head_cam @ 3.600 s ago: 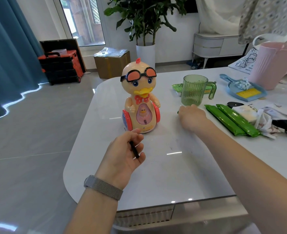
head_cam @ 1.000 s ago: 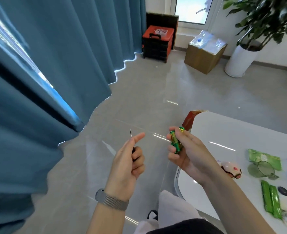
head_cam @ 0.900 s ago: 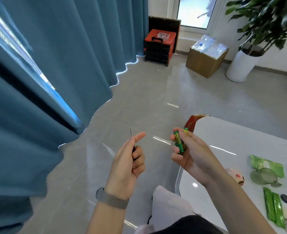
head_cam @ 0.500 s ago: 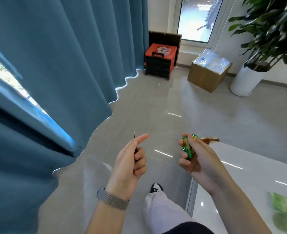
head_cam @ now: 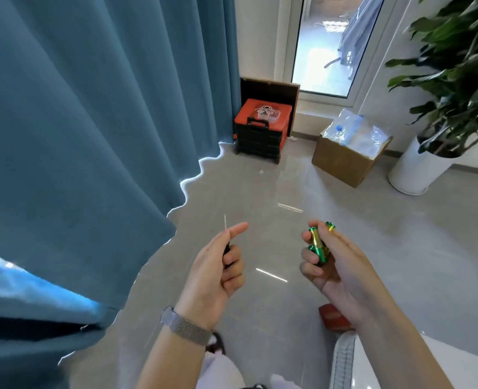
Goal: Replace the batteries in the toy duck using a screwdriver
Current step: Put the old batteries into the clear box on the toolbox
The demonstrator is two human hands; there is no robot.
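Batteries [head_cam: 320,242] sit gripped in the right hand [head_cam: 334,265], screwdriver [head_cam: 226,242] in the left hand [head_cam: 215,273] at 9 o'clock; toy duck out of view, so next turn back toward it.

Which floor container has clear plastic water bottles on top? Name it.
The brown cardboard box beside the white plant pot. A plastic-wrapped bottle pack lies on it; the orange-lidded black toolbox does not.
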